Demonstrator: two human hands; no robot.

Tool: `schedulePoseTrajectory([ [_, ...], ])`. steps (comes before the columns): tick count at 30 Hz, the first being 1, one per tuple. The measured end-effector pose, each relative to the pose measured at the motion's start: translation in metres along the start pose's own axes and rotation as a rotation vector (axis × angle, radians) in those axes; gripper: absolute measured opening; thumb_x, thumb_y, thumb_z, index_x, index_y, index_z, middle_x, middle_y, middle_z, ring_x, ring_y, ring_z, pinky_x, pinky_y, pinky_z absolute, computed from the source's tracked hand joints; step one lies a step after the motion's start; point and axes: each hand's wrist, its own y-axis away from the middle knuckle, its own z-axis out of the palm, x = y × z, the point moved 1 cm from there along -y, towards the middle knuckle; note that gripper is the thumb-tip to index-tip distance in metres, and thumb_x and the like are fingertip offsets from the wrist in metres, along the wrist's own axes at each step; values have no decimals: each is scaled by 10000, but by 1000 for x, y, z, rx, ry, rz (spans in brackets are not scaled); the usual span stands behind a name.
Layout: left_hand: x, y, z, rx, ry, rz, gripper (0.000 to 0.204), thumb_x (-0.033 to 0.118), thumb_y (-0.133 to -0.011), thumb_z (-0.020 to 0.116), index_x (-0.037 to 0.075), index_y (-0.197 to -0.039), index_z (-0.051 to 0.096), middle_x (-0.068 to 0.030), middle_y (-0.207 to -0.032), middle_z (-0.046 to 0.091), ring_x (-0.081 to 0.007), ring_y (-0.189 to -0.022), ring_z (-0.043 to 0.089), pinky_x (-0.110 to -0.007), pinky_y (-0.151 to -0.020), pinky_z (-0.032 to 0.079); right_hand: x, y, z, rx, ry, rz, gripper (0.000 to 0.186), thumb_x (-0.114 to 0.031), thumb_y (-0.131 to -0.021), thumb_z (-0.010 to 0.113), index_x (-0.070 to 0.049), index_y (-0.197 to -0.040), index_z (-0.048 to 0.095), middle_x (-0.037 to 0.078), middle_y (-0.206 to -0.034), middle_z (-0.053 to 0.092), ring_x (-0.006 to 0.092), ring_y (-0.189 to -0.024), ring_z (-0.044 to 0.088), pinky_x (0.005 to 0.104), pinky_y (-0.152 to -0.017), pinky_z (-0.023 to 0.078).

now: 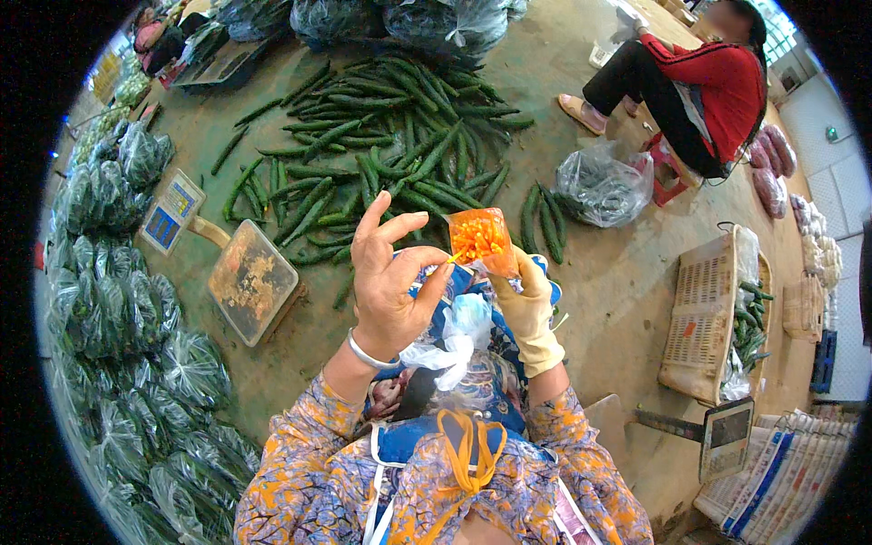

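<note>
My right hand [530,318], in a cream glove, grips a small clear packet [491,222] full of thin orange sticks. Bare except for a pale bracelet, my left hand [383,291] pinches one small yellow-orange stick [455,258] between thumb and forefinger at the packet's edge. Its other fingers are raised. Below the hands, a knotted white and light-blue plastic bag [460,331] rests over my lap. A large pile of long green cucumbers [400,127] lies on the floor just beyond my hands.
A dirt-marked scale [252,283] stands at left beside stacked bagged cucumbers [127,300]. At right are a clear bag of cucumbers [604,186], a seated person in red [713,95], a beige crate [698,318] and a second scale display [727,440]. More filled bags [440,25] stand at the back.
</note>
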Motion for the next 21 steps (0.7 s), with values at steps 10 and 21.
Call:
schedulePoseTrajectory([
  [10,22,-4,-35,83,815,-232,98,18,-736,704,76,-799,657,-152,-1179,559,-398,-1313,356,-511,-1084,260,0,4,-5,15,33,0,387,-50,-836,687,-7,-1203,572,93,-1090,641,174,-991,606,288,-871,467],
  [21,90,-12,-49,-302,1817,302,97,105,-839,667,36,-901,697,-243,-1126,564,-381,-1132,489,-660,-1035,263,12,10,-2,20,13,82,371,-79,-836,687,-12,-1186,585,132,-1096,652,219,-1000,624,313,-879,472],
])
